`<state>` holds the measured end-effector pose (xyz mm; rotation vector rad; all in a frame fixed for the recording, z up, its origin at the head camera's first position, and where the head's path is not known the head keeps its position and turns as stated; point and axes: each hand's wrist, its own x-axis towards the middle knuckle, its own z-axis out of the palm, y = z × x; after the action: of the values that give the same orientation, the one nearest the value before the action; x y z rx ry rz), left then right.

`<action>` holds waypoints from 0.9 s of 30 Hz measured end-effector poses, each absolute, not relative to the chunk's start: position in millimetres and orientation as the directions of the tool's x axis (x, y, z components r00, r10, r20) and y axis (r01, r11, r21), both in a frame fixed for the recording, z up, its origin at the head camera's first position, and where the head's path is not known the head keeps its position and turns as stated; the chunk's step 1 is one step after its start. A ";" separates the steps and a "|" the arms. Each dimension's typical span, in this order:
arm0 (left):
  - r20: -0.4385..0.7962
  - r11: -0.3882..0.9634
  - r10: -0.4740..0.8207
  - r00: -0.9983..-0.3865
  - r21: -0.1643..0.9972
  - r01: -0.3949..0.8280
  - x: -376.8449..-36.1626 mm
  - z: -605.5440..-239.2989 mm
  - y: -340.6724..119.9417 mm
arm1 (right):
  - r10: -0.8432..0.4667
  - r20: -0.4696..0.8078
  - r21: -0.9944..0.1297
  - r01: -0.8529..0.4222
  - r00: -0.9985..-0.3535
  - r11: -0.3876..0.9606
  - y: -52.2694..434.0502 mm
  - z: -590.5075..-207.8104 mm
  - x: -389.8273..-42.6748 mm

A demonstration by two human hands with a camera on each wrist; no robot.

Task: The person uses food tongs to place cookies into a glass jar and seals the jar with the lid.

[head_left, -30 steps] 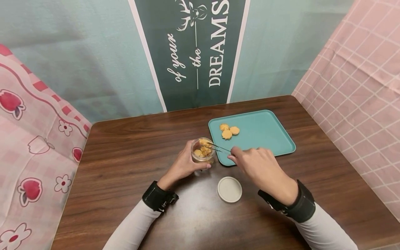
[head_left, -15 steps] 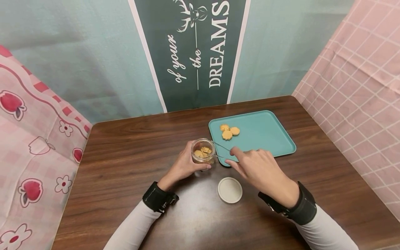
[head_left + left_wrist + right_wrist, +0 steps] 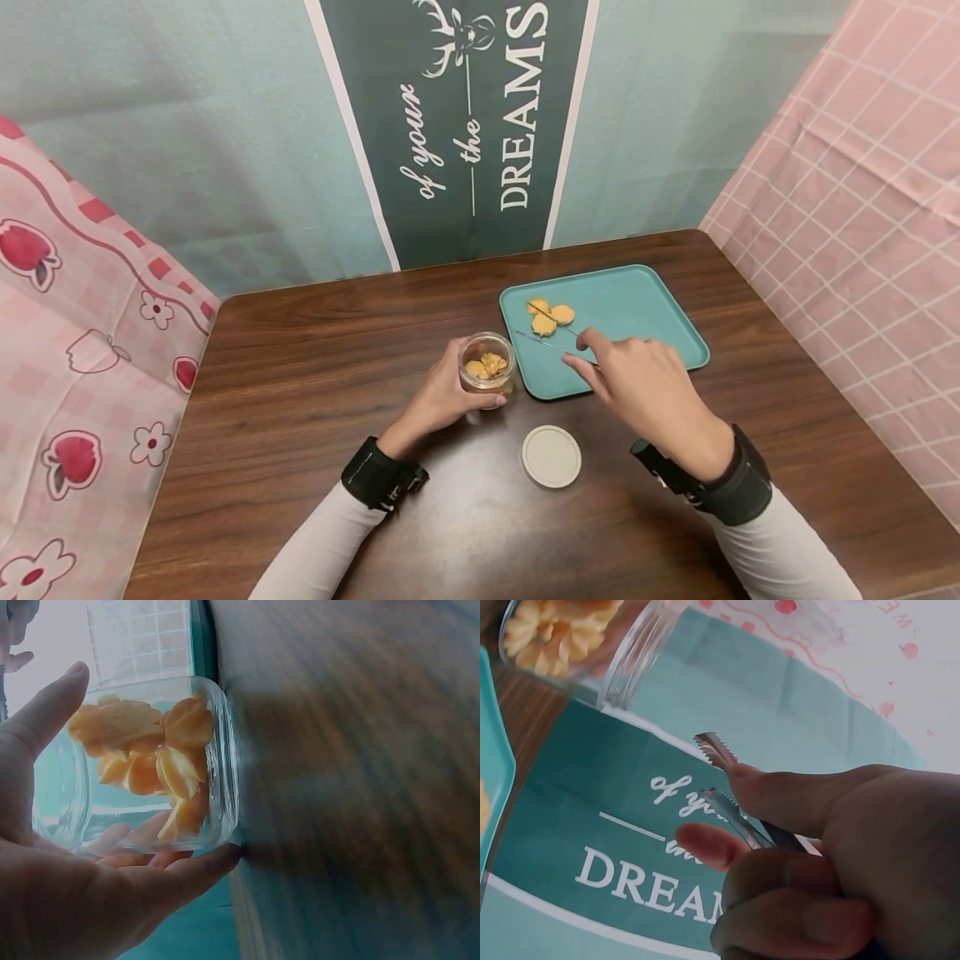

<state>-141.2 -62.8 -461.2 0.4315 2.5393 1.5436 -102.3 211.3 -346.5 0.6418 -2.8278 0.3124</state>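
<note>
My left hand (image 3: pixel 442 398) grips the glass jar (image 3: pixel 487 372) with several cookies already inside, while my right hand (image 3: pixel 645 385) pinches the tweezers (image 3: pixel 551 332), tips apart, over three cookies (image 3: pixel 549 316) left on the tray (image 3: pixel 645 321) just ahead, lid (image 3: pixel 551 456) off.

left hand (image 3: pixel 67 900) at 7 o'clock, thumb and fingers curled round glass jar (image 3: pixel 142 769). orange cookies (image 3: pixel 150 754) piled inside jar. blurred wood table (image 3: pixel 352 780) fills 3 o'clock side. teal strip at 12 o'clock.
</note>
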 end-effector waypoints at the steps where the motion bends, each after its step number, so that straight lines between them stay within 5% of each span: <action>1: 0.030 0.432 0.313 -0.949 0.885 0.171 -141.2 -461.1 -62.8 | -0.392 0.261 -0.155 -0.439 -0.882 0.885 212.8 -346.6 -104.0; 27: 0.037 0.441 0.307 -0.951 0.880 0.177 -140.9 -460.3 -63.6 | -0.341 0.195 -0.061 -0.358 -0.920 0.932 230.3 -378.6 -141.0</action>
<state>-140.9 -63.6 -460.3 0.4321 2.5559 1.5371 -141.0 230.3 -378.6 0.5306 -2.9081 0.1421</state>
